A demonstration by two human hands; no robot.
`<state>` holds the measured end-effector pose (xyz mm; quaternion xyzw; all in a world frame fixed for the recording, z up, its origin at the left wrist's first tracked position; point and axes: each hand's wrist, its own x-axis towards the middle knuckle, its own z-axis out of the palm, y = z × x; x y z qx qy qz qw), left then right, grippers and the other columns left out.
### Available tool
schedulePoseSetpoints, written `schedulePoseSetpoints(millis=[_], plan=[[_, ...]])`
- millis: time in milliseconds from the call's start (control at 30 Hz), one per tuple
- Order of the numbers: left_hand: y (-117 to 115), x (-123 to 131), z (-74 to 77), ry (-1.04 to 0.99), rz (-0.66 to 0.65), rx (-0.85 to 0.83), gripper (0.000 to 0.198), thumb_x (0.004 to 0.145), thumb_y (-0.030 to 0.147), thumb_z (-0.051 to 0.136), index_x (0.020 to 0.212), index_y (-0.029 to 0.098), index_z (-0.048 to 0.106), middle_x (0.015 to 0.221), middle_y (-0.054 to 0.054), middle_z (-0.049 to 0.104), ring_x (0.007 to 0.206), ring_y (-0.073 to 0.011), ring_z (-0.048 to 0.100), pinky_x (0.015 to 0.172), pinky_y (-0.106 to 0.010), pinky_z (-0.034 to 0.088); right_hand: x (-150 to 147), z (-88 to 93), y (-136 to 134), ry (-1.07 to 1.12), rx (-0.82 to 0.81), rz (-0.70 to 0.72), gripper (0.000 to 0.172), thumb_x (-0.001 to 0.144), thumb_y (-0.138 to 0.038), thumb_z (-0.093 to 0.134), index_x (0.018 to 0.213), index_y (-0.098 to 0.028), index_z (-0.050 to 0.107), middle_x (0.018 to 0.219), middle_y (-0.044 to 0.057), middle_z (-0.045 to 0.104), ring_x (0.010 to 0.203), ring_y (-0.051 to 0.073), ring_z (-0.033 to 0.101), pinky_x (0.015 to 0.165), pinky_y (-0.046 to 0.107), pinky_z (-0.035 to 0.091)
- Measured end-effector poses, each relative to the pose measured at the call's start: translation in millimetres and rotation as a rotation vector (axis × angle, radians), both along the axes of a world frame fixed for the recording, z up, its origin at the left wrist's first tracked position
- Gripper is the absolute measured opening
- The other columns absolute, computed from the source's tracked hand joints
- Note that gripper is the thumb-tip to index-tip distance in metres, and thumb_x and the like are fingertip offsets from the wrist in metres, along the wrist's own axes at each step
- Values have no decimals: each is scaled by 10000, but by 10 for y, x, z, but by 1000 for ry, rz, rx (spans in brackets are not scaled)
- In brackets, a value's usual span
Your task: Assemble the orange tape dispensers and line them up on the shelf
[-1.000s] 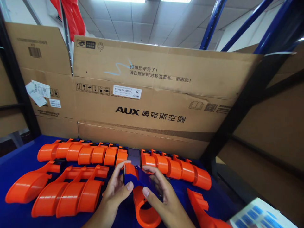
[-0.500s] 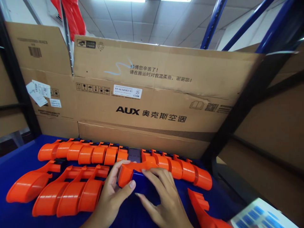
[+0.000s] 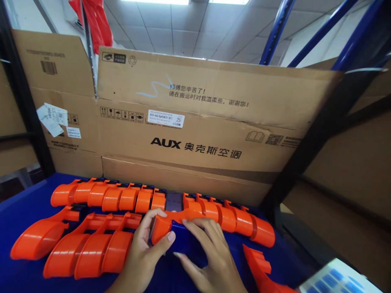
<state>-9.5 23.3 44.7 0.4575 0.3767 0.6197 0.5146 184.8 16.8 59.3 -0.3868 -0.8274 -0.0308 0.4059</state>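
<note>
An orange plastic scoop-shaped piece [image 3: 161, 228], with a fine row of teeth along its left edge, is held above the blue surface. My left hand [image 3: 148, 246] pinches its wide left end between thumb and fingers. My right hand [image 3: 210, 248] has its fingers curled over the piece's narrower arm, and the right thumb stands apart below. The arm's right end is hidden behind those fingers. Several similar orange pieces [image 3: 93, 254] lie to the left of my hands. A row of more orange pieces [image 3: 227, 217] with dark ends runs along the back.
A dark rectangular device like a phone [image 3: 174, 201] sits within the back row. A tall cardboard panel [image 3: 195, 126] closes off the blue surface [image 3: 18, 203]. Near the right front are another orange piece [image 3: 259, 268] and a white-and-blue printed box [image 3: 336, 280]. Black posts [image 3: 293, 162] flank the panel.
The whole view has shifted slightly to the right in the picture. Both hands keep nearly the same hold on the orange piece.
</note>
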Motion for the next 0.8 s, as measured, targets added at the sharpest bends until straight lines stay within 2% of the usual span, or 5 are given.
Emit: schedulePoseSetpoints(millis=[133,267,433,633,800], plan=[[12,-3,13,-21,14,-7,401,718,338,855,1066,264,670,968,3,722,865,-215,666,769,-270,515,-12,28,-20,-5,-14,14,598,835,-304,777,1382,-294,537,1190,99,657,1076,307,630,936,474,522],[7,10,-15,-15,3,-18,453,735,363,844,1146,274,675,1136,-33,732,1080,-279,661,943,-330,511,-10,27,-35,28,-62,11,626,842,-317,772,1417,-310,524,1226,100,656,1104,311,625,960,479,515],[-59,34,-95,-224,-116,37,574,818,502,743,1344,302,627,1479,-58,595,1445,-337,413,1152,-417,382,39,-25,-21,235,-268,11,558,907,-437,676,1430,-289,550,1384,107,623,1277,341,563,1111,515,416],[-26,31,-39,-271,-232,-35,556,797,481,782,1308,285,683,1437,-77,643,1435,-362,440,1180,-467,355,40,-30,-63,530,-870,-52,544,988,-619,442,1275,-235,698,1360,73,673,1345,332,538,1191,563,307],[11,30,24,-336,-97,-271,535,742,454,841,1215,239,712,1310,-94,730,1322,-363,575,1086,-450,468,3,-80,-82,464,-912,-54,506,993,-566,479,1324,-235,670,1386,68,656,1328,329,558,1186,581,304]])
